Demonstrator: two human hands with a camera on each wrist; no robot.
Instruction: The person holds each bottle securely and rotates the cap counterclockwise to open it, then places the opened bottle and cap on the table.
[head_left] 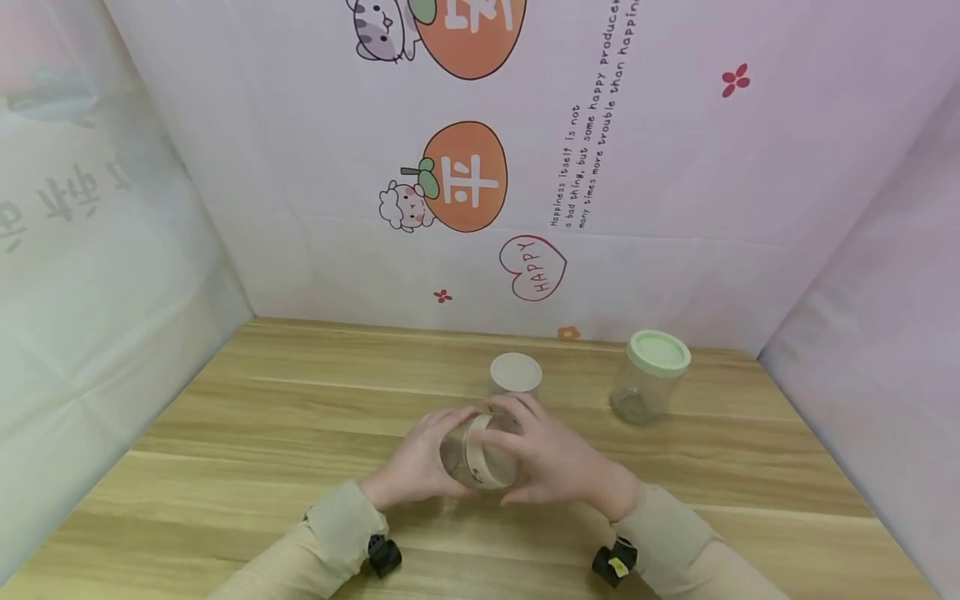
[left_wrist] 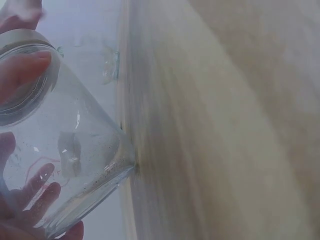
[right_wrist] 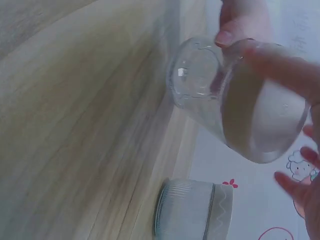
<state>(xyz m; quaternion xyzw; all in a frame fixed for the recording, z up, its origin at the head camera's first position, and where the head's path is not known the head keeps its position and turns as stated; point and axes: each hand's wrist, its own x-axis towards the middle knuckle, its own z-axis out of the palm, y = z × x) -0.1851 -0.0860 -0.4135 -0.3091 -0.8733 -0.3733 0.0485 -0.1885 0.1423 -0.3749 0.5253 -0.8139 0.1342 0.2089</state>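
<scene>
A clear glass jar (head_left: 453, 457) with a beige lid (head_left: 477, 460) is tilted on its side above the table, its lid turned to the right. My left hand (head_left: 414, 468) grips the glass body, and several of its fingertips show through the glass (left_wrist: 95, 145) in the left wrist view. Around the lid curl the fingers of my right hand (head_left: 567, 467). In the right wrist view its foremost digit is blurred against the lid (right_wrist: 243, 107), while other fingertips stand slightly off the rim. No contents can be made out inside the jar.
Just behind the hands stands another jar with a white lid (head_left: 516, 372). Further right is a clear jar with a pale green lid (head_left: 658, 353). Printed cloth walls (head_left: 645, 283) enclose the wood-grain table (head_left: 247, 400) at the back and both sides.
</scene>
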